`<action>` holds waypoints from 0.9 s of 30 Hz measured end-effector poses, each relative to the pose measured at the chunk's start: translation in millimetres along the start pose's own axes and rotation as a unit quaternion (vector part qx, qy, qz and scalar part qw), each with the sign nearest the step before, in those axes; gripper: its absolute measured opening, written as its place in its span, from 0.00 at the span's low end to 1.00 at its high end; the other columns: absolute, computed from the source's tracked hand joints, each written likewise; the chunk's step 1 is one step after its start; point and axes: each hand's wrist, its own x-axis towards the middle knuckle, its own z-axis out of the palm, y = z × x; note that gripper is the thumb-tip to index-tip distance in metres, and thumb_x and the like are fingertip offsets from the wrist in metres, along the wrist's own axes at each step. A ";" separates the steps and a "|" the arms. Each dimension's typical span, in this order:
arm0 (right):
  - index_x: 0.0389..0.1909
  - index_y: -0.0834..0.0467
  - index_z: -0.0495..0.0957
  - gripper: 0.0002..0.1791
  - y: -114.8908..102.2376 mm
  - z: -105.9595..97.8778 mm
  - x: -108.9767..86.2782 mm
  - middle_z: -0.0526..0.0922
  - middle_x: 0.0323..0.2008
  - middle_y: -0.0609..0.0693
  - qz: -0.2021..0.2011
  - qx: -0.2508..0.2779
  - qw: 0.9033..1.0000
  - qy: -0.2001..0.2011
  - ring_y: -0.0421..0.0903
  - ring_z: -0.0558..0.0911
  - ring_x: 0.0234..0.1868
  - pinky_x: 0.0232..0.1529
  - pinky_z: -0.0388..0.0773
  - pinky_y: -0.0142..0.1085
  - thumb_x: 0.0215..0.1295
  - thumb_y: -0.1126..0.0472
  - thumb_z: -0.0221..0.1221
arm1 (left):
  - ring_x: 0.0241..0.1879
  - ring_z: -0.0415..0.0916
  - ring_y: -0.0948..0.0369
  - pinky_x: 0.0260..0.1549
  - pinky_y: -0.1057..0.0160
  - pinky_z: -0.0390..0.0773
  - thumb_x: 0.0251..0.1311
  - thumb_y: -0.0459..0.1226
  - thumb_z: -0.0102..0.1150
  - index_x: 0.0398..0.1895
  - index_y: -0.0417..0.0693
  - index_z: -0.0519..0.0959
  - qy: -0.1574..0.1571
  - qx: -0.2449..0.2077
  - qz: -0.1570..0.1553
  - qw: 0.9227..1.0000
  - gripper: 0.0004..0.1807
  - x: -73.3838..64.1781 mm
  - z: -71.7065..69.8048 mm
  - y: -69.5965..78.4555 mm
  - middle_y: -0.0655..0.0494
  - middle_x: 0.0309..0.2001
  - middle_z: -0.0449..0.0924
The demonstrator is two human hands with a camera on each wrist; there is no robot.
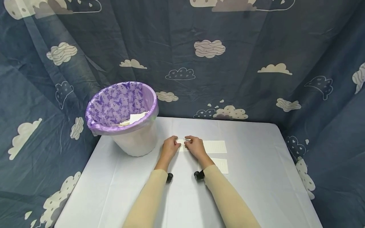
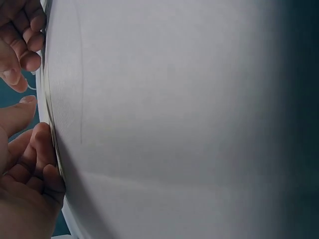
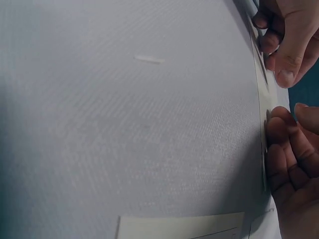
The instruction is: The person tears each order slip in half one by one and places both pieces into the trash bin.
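A pale strip of paper (image 1: 182, 146) lies flat on the white table, between and under both hands. My left hand (image 1: 169, 146) rests its fingertips at its left part, thumb held apart from the fingers in the left wrist view. Close beside it, my right hand (image 1: 196, 147) touches the same strip with bent fingers, its thumb raised off in the right wrist view. To the right of this hand extends pale paper with faint lines (image 1: 215, 147). A second lined paper (image 1: 221, 165) lies nearer the front, partly hidden by the right forearm.
A white bin (image 1: 134, 142) with a purple butterfly-patterned liner stands to the left of the hands. White paper (image 1: 138, 117) and thin pale sticks show inside it. A small white sliver (image 3: 149, 59) lies on the cloth. Dark cloud-print curtains (image 1: 182, 95) enclose the table.
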 end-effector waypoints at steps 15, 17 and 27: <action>0.59 0.60 0.86 0.20 -9.3 2.4 6.2 0.89 0.26 0.50 0.011 -0.075 0.997 -0.014 0.42 0.78 0.26 0.34 0.72 0.33 0.67 0.61 0.65 | 0.28 0.66 0.63 0.34 0.65 0.73 0.65 0.34 0.73 0.63 0.40 0.84 -0.033 0.029 -0.018 0.999 0.23 3.4 1.8 6.0 0.53 0.30 0.78; 0.59 0.60 0.86 0.20 -9.5 3.3 7.0 0.89 0.26 0.50 0.013 -0.083 0.996 -0.015 0.42 0.78 0.27 0.36 0.73 0.34 0.67 0.61 0.65 | 0.28 0.66 0.63 0.33 0.65 0.72 0.65 0.34 0.73 0.62 0.41 0.84 -0.032 0.026 -0.020 0.999 0.23 3.6 3.3 5.7 0.53 0.30 0.77; 0.62 0.59 0.84 0.21 -12.1 2.8 7.9 0.89 0.25 0.49 0.034 -0.084 0.995 -0.039 0.40 0.78 0.23 0.33 0.71 0.31 0.69 0.61 0.65 | 0.28 0.66 0.63 0.30 0.67 0.70 0.64 0.33 0.73 0.62 0.40 0.85 -0.031 0.004 -0.033 0.999 0.22 0.9 3.8 5.1 0.53 0.29 0.76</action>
